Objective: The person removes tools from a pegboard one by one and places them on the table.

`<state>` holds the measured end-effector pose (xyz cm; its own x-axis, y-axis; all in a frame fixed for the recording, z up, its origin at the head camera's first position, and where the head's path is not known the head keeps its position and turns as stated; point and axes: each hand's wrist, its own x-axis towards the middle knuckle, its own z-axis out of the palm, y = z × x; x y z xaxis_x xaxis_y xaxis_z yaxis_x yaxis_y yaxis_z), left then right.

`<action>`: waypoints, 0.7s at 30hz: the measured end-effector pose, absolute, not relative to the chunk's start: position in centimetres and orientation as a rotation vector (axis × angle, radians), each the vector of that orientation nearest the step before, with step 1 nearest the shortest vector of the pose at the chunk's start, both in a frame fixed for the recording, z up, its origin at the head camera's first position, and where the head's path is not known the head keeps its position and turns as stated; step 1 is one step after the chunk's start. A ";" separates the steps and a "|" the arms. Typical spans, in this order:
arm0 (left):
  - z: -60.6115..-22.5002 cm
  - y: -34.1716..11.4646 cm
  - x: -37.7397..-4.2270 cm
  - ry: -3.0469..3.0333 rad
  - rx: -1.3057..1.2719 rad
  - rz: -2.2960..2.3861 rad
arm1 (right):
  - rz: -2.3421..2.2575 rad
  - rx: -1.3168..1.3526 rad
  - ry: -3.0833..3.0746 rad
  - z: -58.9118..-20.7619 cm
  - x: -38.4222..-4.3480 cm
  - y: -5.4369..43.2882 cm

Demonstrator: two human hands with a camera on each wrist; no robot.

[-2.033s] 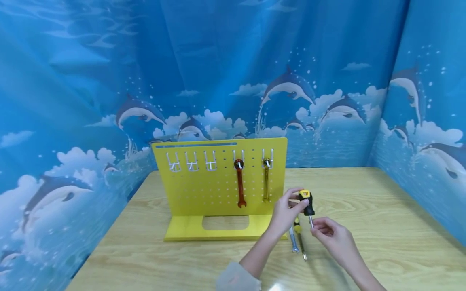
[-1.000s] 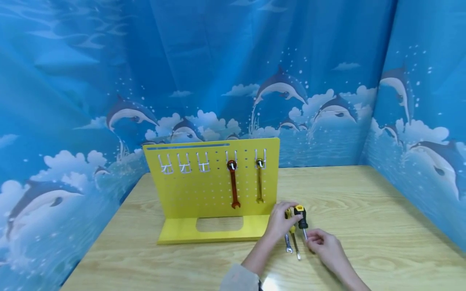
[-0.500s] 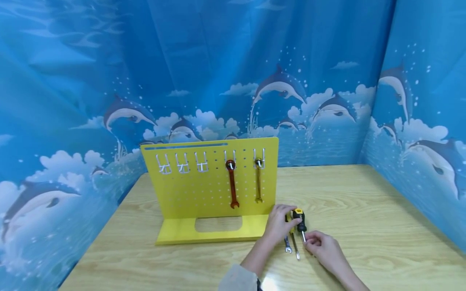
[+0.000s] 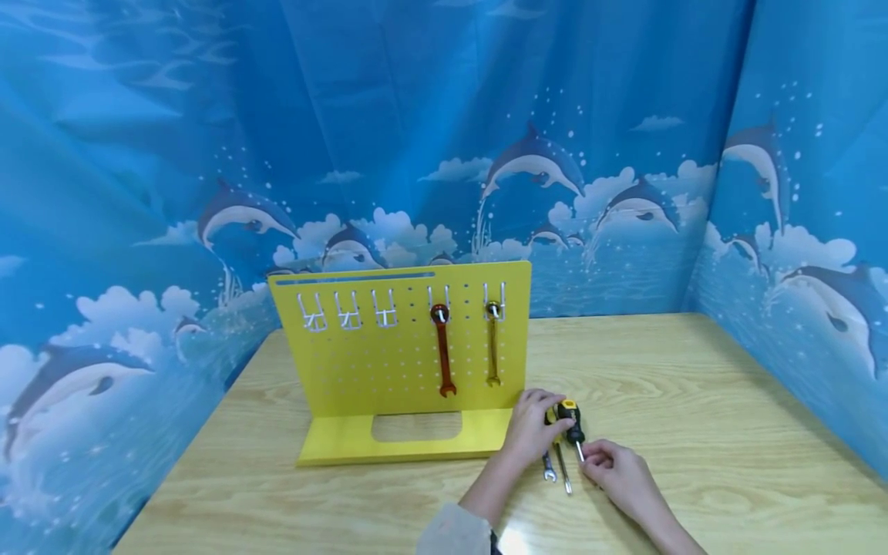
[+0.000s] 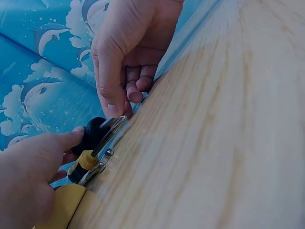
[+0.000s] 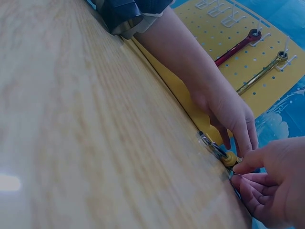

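Observation:
A screwdriver [image 4: 572, 420] with a thick black handle and yellow end lies between both hands, low over the table at the right of the pegboard. Its handle is held by my left hand [image 4: 533, 425], thumb on the near side. My right hand [image 4: 616, 469] pinches the metal shaft near its tip, as the left wrist view also shows. Just left of it, a second screwdriver [image 4: 563, 472] with a yellow-and-black handle rests on the wood, partly behind the left fingers. Beside that lies a silver wrench [image 4: 549, 469], its upper part hidden by the left hand.
The yellow pegboard [image 4: 409, 370] stands on its base left of the hands. From its hooks hang a red wrench [image 4: 445, 351] and a gold wrench [image 4: 493, 347]; three white hooks [image 4: 349, 312] to the left are bare. A dolphin-print curtain [image 4: 416, 139] encloses the wooden table [image 4: 659, 385].
Both hands have brought the black-handled screwdriver down to beside the other tools. Over the last half second they have hardly moved. The head view has shifted slightly.

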<state>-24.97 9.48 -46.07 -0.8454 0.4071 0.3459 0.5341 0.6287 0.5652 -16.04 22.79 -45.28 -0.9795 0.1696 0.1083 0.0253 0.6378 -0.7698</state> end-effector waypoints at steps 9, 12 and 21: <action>-46.1 9.6 -24.9 -2.660 -0.776 -0.971 | 1.260 -0.150 -2.703 -45.2 -16.1 22.9; -46.1 9.6 -24.8 -2.673 -0.761 -0.973 | 1.255 -0.155 -2.707 -45.2 -16.1 22.9; -46.2 9.6 -24.9 -2.661 -0.773 -0.970 | 1.232 -0.137 -2.706 -45.2 -16.1 22.9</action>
<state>-24.94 9.56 -46.17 -0.8417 0.4050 0.3569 0.5397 0.6470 0.5387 -16.07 22.90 -45.18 -0.9821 0.1516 0.1117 0.0153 0.6552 -0.7553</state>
